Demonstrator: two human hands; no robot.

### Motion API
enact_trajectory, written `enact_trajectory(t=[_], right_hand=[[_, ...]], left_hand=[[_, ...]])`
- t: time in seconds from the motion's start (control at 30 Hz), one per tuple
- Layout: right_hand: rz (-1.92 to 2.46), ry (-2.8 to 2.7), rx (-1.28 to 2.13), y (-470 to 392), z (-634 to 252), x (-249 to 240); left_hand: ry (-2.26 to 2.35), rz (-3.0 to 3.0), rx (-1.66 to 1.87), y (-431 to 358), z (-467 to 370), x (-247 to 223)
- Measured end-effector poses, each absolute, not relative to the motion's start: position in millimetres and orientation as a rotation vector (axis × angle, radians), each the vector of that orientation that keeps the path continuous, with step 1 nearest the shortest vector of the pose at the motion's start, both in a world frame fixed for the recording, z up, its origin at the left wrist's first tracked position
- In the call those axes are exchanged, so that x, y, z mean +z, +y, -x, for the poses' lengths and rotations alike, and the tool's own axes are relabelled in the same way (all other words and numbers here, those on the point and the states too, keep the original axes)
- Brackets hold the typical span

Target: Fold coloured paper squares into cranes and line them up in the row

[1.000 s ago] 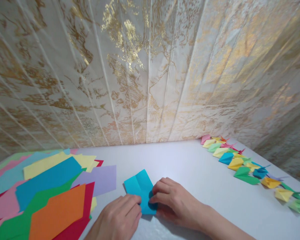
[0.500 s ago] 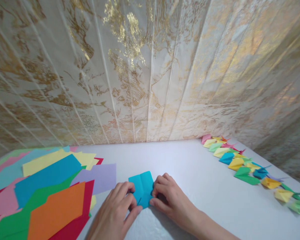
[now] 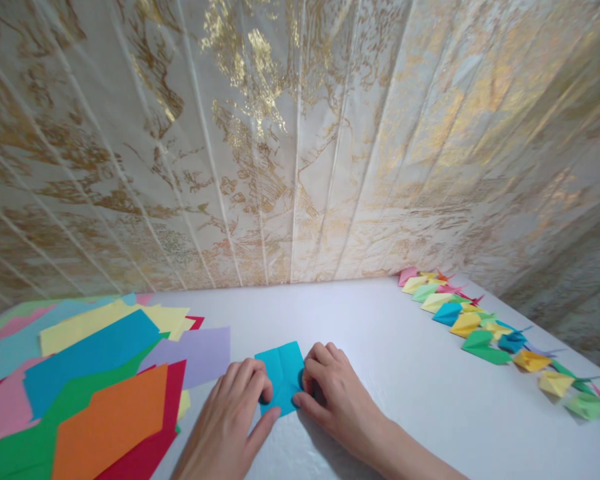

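Left hand (image 3: 233, 408), half curled, and right hand (image 3: 341, 393), curled tighter, hold opposite sides of creased blue paper (image 3: 283, 367), well in from the far edge of the white worktop (image 3: 405, 373).

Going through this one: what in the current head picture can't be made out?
- Head view: the underside of the blue paper, turned away from the camera; its side edges, partly covered by the left hand and right hand.
- Head view: lower sheets in the paper pile, under upper ones; the left picture edge cuts others off.
- Head view: fold details of the farthest folded pieces, too small.
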State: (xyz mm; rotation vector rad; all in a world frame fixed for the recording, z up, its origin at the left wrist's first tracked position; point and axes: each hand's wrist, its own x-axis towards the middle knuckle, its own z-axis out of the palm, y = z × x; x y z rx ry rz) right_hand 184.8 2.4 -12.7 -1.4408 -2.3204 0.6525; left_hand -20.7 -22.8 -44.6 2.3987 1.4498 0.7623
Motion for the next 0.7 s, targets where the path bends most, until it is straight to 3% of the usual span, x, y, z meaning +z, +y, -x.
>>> enact_trajectory(t=[0.2, 0.7], right_hand=[[1.488, -2.279, 0.618, 0, -179, -12], [1.169, -2.3, 0.946, 11, -208, -10]], left_hand=[[1.477, -2.367, 0.777, -24, 21, -46], [1.438, -2.268, 0.664, -30, 28, -37]])
